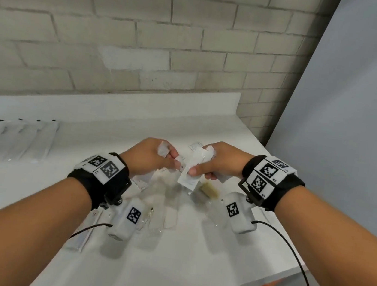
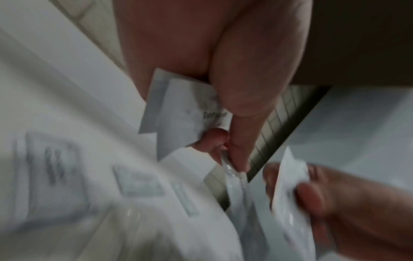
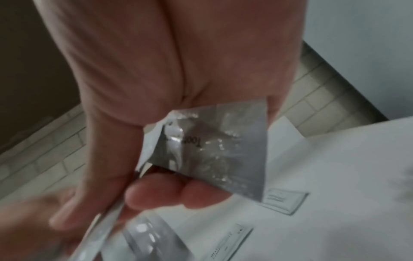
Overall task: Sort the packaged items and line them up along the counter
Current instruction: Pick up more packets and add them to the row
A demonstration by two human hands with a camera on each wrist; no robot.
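Both hands are raised over the middle of the white counter (image 1: 190,259). My left hand (image 1: 156,156) pinches small white packets (image 1: 164,150) between thumb and fingers; the left wrist view shows these white packets (image 2: 178,113) under the thumb. My right hand (image 1: 206,167) grips a long white sachet (image 1: 192,170) that hangs down between the two hands; in the right wrist view the sachet (image 3: 214,150) shows a shiny side with print. Several clear and white packets (image 1: 160,214) lie loose on the counter below the hands, among them one with a yellowish content (image 1: 208,190).
A row of clear packets (image 1: 20,141) lies along the counter at the left, near the low backsplash. A brick wall stands behind. A grey panel (image 1: 355,118) rises at the right. The counter's right edge (image 1: 285,275) drops off, and cables hang from both wrist cameras.
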